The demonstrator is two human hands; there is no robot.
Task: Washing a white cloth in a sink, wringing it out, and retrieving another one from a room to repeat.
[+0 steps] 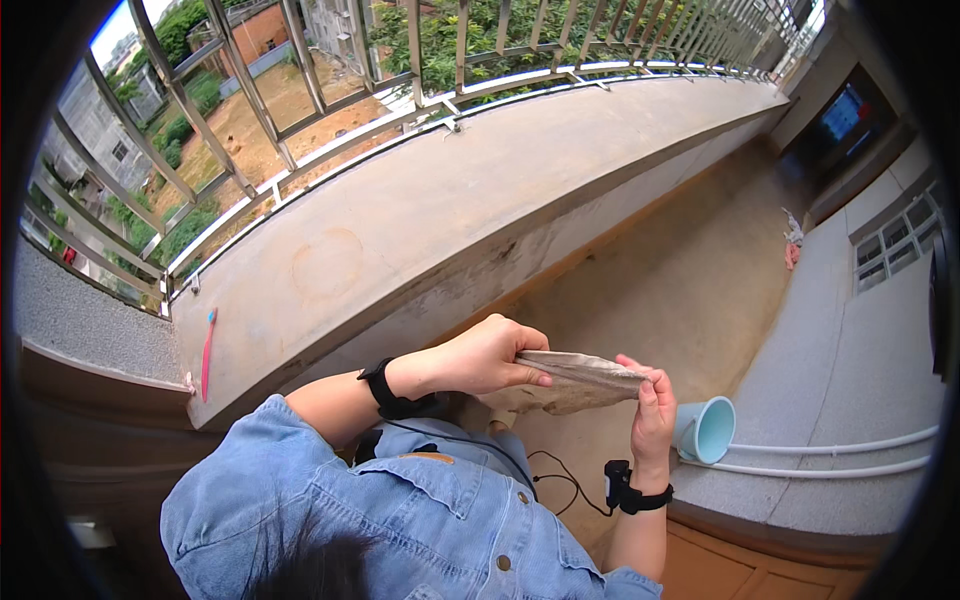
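Observation:
A thin grey-beige cloth (592, 375) is stretched between my two hands, in front of my denim shirt and above the floor. My left hand (499, 356) pinches one end between thumb and fingers. My right hand (652, 401) grips the other end, its fingertips at the cloth's upper corner. The cloth's top edge looks folded, and its lower part hangs loose with darker patches. A pink toothbrush (207, 360) with a blue head lies on the near end of the concrete ledge (420, 202).
Metal railings (416, 52) run along the ledge's outer edge. A light blue bucket (712, 431) stands at the right wall beside white pipes (832, 450). Cables (574, 480) hang below my hands. A crumpled white and pink cloth (793, 244) lies farther off by the wall.

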